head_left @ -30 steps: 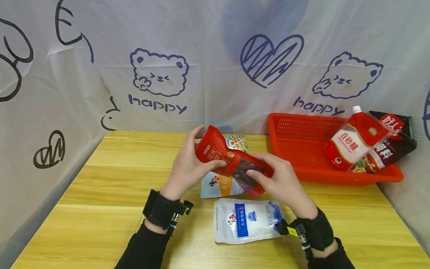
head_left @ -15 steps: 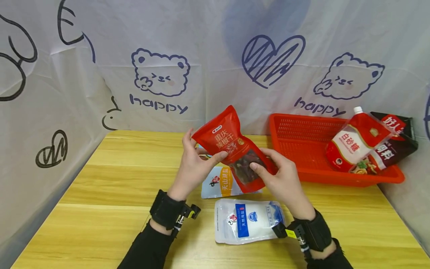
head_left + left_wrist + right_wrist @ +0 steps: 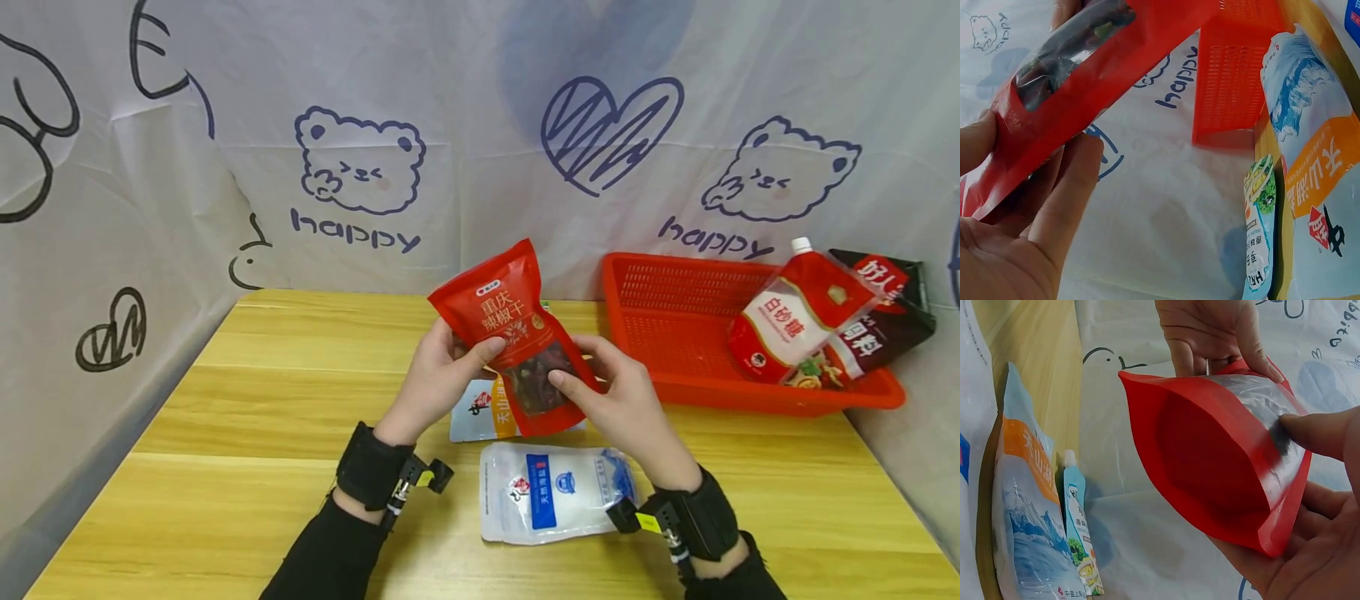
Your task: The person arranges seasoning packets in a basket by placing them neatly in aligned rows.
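Note:
A red bag of dried chilies point(image 3: 517, 308) with a clear window is held tilted above the table, its printed front facing up. My left hand point(image 3: 435, 375) grips its left edge, thumb on the front. On the lower right edge, my right hand point(image 3: 630, 404) pinches it, thumb over the window. The bag's red bottom gusset point(image 3: 1197, 450) spreads wide in the right wrist view. Below the bag lies a blue, white and orange salt packet point(image 3: 476, 421), partly covered from above. Nearer to me is a white salt packet point(image 3: 577, 492) with a blue label.
A red plastic basket point(image 3: 675, 392) stands at the back right. In it lean a red-and-white capped sugar pouch point(image 3: 780, 312) and a black seasoning bag point(image 3: 892, 325). A slim light-blue spouted pouch point(image 3: 1079, 519) lies beyond the orange-banded salt. A printed cloth point(image 3: 480, 183) hangs behind the table.
The chili bag, bent and slanted a second ago, is now flatter with its front turned up to the head camera. Both hands shifted slightly with it. The other packets stayed put.

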Action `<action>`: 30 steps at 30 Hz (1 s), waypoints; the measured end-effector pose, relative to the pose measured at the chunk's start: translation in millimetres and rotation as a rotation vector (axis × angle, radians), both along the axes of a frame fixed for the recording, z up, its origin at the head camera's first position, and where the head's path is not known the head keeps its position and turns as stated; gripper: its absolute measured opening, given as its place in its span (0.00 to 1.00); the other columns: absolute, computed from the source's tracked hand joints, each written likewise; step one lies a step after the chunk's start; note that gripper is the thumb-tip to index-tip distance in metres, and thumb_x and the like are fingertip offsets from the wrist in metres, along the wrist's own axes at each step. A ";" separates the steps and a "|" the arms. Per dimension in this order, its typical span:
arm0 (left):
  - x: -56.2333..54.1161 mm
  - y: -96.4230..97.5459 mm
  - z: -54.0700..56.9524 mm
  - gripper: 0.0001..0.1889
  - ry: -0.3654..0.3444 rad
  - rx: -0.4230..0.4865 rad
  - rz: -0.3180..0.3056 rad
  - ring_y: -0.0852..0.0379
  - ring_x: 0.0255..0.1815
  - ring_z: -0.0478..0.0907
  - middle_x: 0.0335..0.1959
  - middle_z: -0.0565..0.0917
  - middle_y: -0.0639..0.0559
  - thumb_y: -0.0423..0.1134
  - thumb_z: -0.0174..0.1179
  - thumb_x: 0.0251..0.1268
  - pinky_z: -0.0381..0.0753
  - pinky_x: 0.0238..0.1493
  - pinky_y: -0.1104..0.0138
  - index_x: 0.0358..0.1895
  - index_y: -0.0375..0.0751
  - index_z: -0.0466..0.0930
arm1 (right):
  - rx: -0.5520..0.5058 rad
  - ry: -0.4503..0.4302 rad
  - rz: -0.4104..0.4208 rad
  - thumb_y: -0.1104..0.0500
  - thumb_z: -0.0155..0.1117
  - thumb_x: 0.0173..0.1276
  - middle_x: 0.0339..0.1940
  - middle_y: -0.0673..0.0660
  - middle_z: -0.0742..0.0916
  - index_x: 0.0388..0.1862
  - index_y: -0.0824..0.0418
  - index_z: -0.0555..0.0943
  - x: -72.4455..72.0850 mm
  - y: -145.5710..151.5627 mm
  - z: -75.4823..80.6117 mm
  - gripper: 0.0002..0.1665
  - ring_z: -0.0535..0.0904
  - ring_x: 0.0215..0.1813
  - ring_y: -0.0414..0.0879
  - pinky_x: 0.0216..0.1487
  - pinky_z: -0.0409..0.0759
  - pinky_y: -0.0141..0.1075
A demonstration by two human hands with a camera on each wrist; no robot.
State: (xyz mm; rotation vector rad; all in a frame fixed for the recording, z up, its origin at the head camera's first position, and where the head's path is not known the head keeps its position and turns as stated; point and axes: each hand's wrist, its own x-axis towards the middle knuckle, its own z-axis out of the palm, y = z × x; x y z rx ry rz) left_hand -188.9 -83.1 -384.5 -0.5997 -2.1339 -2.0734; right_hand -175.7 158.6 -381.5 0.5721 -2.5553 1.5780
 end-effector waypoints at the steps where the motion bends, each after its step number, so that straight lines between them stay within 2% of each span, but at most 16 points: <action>1: 0.4 0.0 0.5 0.27 -0.003 0.001 -0.001 0.42 0.49 0.87 0.62 0.81 0.39 0.32 0.62 0.76 0.89 0.45 0.50 0.72 0.38 0.64 | -0.001 -0.002 0.003 0.58 0.72 0.72 0.60 0.63 0.85 0.70 0.61 0.76 -0.1 0.0 -0.2 0.29 0.85 0.57 0.61 0.49 0.89 0.51; 6: 1.5 -0.3 2.2 0.27 0.004 -0.011 0.006 0.42 0.50 0.87 0.62 0.81 0.39 0.33 0.62 0.75 0.90 0.44 0.51 0.72 0.38 0.64 | -0.002 0.002 0.016 0.58 0.72 0.72 0.62 0.64 0.84 0.71 0.62 0.75 -0.5 0.2 -0.5 0.31 0.85 0.59 0.61 0.52 0.87 0.53; 11: 1.5 -1.9 1.8 0.27 0.030 -0.086 0.059 0.43 0.49 0.86 0.60 0.82 0.40 0.34 0.65 0.73 0.90 0.43 0.55 0.71 0.38 0.68 | -0.003 0.054 0.012 0.60 0.71 0.72 0.67 0.61 0.82 0.72 0.62 0.74 -0.8 1.2 0.9 0.32 0.83 0.63 0.59 0.58 0.85 0.53; 17: 2.8 -3.9 1.9 0.27 0.077 -0.169 0.097 0.45 0.48 0.83 0.58 0.84 0.42 0.36 0.68 0.71 0.89 0.42 0.55 0.69 0.38 0.72 | -0.058 0.119 0.026 0.62 0.69 0.73 0.69 0.57 0.82 0.73 0.59 0.74 0.5 3.3 1.9 0.31 0.82 0.65 0.55 0.57 0.84 0.36; 21: 3.7 -3.3 3.2 0.25 0.111 -0.212 0.080 0.48 0.51 0.83 0.57 0.85 0.44 0.37 0.68 0.70 0.89 0.44 0.57 0.68 0.39 0.74 | -0.085 0.135 0.037 0.64 0.69 0.73 0.69 0.57 0.82 0.73 0.60 0.73 1.5 3.0 2.8 0.31 0.82 0.64 0.54 0.56 0.83 0.29; 25: 3.9 -1.8 3.1 0.24 0.131 -0.267 0.044 0.50 0.51 0.84 0.55 0.87 0.45 0.37 0.69 0.70 0.88 0.48 0.58 0.66 0.39 0.77 | -0.097 0.118 0.032 0.65 0.69 0.73 0.68 0.59 0.82 0.74 0.62 0.72 2.3 3.1 3.6 0.32 0.83 0.63 0.56 0.55 0.83 0.30; 30: 6.1 -0.6 3.2 0.23 0.106 -0.324 -0.030 0.50 0.51 0.85 0.54 0.87 0.46 0.39 0.69 0.70 0.88 0.47 0.59 0.66 0.39 0.77 | -0.121 0.067 0.033 0.63 0.69 0.74 0.63 0.60 0.84 0.72 0.62 0.74 2.8 2.6 4.4 0.30 0.84 0.60 0.56 0.51 0.86 0.33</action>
